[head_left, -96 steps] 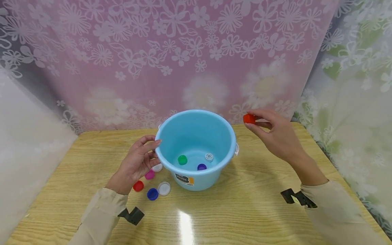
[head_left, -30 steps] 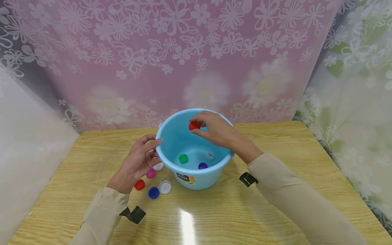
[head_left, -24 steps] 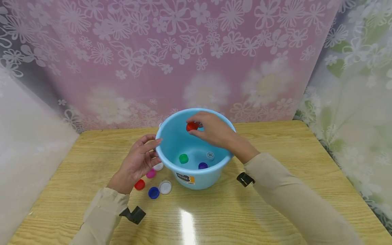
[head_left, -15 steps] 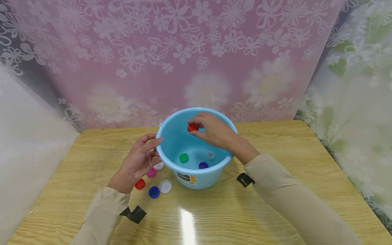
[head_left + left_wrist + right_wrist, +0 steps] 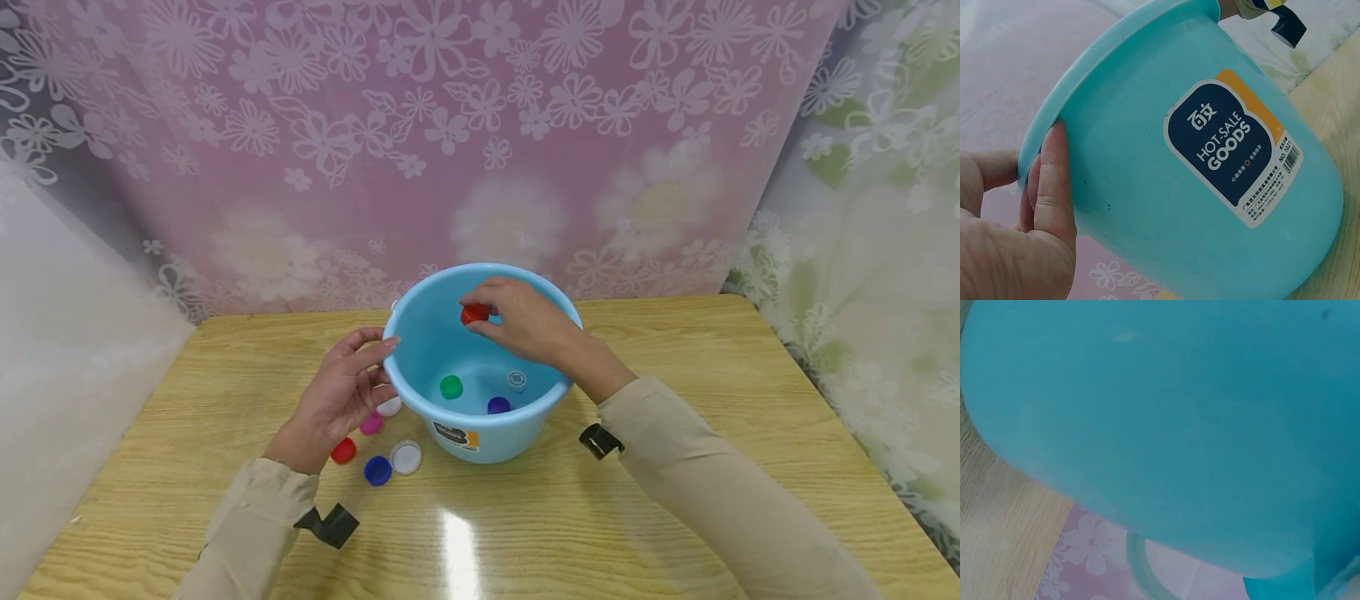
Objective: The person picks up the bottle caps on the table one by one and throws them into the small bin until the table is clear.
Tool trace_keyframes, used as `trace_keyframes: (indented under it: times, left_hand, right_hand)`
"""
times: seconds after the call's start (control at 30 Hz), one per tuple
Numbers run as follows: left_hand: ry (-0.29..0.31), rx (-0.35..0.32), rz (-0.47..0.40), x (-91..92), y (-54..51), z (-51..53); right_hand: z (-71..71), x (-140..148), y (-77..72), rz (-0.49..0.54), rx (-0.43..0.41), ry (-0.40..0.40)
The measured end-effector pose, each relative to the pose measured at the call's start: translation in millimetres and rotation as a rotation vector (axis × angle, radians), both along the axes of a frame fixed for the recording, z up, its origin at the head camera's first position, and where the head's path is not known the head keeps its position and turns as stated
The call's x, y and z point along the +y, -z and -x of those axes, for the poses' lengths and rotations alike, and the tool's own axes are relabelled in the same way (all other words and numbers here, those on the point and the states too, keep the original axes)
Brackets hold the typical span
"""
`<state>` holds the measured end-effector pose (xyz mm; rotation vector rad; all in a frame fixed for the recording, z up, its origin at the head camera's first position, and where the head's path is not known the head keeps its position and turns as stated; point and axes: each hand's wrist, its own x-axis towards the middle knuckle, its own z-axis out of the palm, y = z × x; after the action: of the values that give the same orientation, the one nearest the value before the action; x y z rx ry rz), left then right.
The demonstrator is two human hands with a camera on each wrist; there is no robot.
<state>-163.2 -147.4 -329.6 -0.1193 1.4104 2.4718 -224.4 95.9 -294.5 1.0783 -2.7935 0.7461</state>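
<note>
A light blue bucket stands on the table, its label facing the person. My left hand grips the left rim, thumb over the edge; the left wrist view shows fingers against the outer wall. Just within the bucket's mouth, my right hand pinches a red bottle cap between thumb and fingers. On the bucket floor lie a green cap, a purple cap and a pale cap, apart from each other. The right wrist view is filled by the bucket wall, which hides the right hand there.
Left of the bucket on the wooden table lie a red cap, a blue cap, a white cap, a pink cap and another white cap. A pink flowered curtain hangs behind.
From the right of the bucket, my right hand has moved left into the bucket's mouth with the red cap, then stayed nearly still. The left hand keeps its hold on the rim.
</note>
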Motion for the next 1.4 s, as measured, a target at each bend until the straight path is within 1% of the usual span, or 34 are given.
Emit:
trace_keyframes:
  times: [0.27, 0.4, 0.57, 0.7, 0.83, 0.97, 1.17, 1.23, 1.33, 1.4]
  left_hand:
    - [-0.002, 0.002, -0.004, 1.0, -0.3, 0.3]
    - [-0.002, 0.002, -0.008, 1.3, -0.3, 0.1]
    - [0.0, 0.0, -0.009, 1.8, -0.2, 0.1]
    - [0.003, 0.0, -0.013, 2.3, 0.1, 0.5]
    - [0.006, 0.003, -0.016, 2.5, 0.4, 0.7]
    - [0.007, 0.001, -0.015, 2.5, 0.3, 0.9]
    - [0.004, -0.007, -0.003, 1.6, -0.1, 0.5]
    - [0.0, -0.007, -0.001, 1.5, -0.3, 0.3]
    - [-0.004, -0.009, -0.002, 1.0, -0.3, 0.3]
    - [-0.007, -0.009, -0.004, 0.6, -0.5, 0.3]
  right_hand:
    - [0.1, 1, -1.5, -0.024, -0.009, 0.022]
    - [-1.0, 1, -2.8, -0.005, -0.015, 0.031]
    - [-4.0, 5, -5.2, 0.093, 0.007, 0.062]
    - [-4.5, 11, -6.6, 0.214, 0.051, 0.076]
    - [-2.3, 21, -8.8, 0.331, 0.066, 0.076]
    - [-0.2, 38, -11.8, 0.384, 0.056, 0.115]
    - [0.7, 68, -13.1, 0.349, 0.016, 0.238]
    - [1.1, 78, -12.3, 0.335, 0.007, 0.266]
    - [0.6, 89, -11.6, 0.307, -0.03, 0.296]
    - [0.2, 94, -10.4, 0.277, -0.073, 0.31]
